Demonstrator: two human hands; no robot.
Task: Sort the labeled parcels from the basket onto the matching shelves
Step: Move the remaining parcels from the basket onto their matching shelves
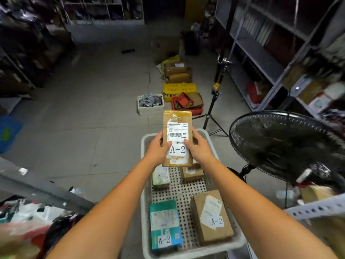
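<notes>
Easily misfiled: A-2 parcel (177, 128) aloft

Left hand (158, 147) and right hand (198, 149) grip the parcel by its long edges, above the basket (143, 202). A hasty label reading risks the wrong shelf (261, 53); a slack grip drops it.

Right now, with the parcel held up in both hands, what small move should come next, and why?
Probably carry the parcel away from the basket and turn to the shelves to find A-2. The left hand and right hand grip it above the basket, and its label reads A-2.
</notes>
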